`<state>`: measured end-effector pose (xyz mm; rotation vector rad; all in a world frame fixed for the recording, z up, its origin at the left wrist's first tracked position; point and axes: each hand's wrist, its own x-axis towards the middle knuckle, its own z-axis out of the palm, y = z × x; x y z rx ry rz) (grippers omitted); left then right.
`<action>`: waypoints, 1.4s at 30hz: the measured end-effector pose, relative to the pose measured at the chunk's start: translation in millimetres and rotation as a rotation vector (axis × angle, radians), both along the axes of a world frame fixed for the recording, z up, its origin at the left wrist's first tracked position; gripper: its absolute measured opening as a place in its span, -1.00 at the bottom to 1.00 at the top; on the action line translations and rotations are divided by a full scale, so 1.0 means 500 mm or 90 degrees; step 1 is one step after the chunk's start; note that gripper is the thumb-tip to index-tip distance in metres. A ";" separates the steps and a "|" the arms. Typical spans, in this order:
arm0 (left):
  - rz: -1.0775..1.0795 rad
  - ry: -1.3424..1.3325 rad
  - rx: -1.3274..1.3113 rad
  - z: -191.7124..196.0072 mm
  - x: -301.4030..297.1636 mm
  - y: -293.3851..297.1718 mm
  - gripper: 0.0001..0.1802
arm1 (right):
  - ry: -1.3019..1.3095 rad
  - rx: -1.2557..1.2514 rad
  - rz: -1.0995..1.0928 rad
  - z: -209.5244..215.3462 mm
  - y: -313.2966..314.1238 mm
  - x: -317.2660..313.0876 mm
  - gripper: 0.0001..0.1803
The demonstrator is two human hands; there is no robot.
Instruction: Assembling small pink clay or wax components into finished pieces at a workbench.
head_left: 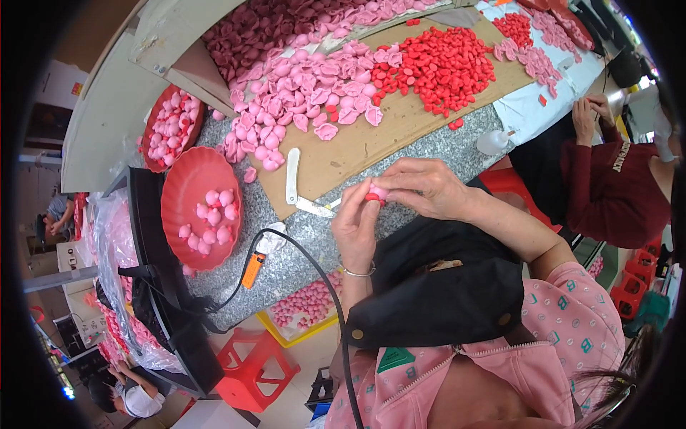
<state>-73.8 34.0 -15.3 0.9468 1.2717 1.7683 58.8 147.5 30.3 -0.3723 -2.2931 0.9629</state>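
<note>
Both hands meet just below the cardboard sheet (400,129), over the speckled grey table (300,236). Left hand (355,225) and right hand (426,187) are pressed together, fingertips pinched on one small pink-and-red piece (377,193); exact finger contact on its far side is hidden.

Progress, judged from the layout: the near red dish (200,207), left of the cardboard sheet, holds roughly a dozen rounded pink pieces; the far red dish (170,127) beyond it is about full. On the sheet a large heap of pink petals (307,93) and a heap of red petals (439,64) lie loose. Judgement: some pieces are finished, far more stock is left.

A white-handled knife (294,182) lies at the sheet's lower left corner, blade pointing toward the hands. A black cable (314,264) runs below the sheet to an orange tool (251,270).

Packages: an open box (271,25) of darker pink petals stands above the sheet; a yellow crate (300,314) of pink pieces sits under the table edge. A white squeeze bottle (494,141) is right of the sheet. No readable label worth noting.
</note>
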 end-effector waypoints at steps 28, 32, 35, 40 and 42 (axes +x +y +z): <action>0.036 -0.163 0.050 -0.023 0.064 0.040 -0.62 | 0.126 -0.652 0.004 -0.054 0.000 0.037 -0.74; 0.028 -0.149 0.063 -0.018 0.070 0.049 -0.62 | 0.081 -0.522 -0.020 -0.041 0.007 0.049 -0.75; 0.022 -0.065 0.081 -0.009 0.067 0.054 -0.63 | 0.086 -0.511 -0.023 -0.034 0.012 0.053 -0.76; 0.033 0.192 0.014 0.012 0.067 0.061 -0.63 | 0.070 -0.535 -0.044 -0.029 0.015 0.054 -0.78; 0.039 0.235 0.030 0.014 0.068 0.060 -0.64 | 0.059 -0.602 -0.067 -0.023 0.012 0.053 -0.80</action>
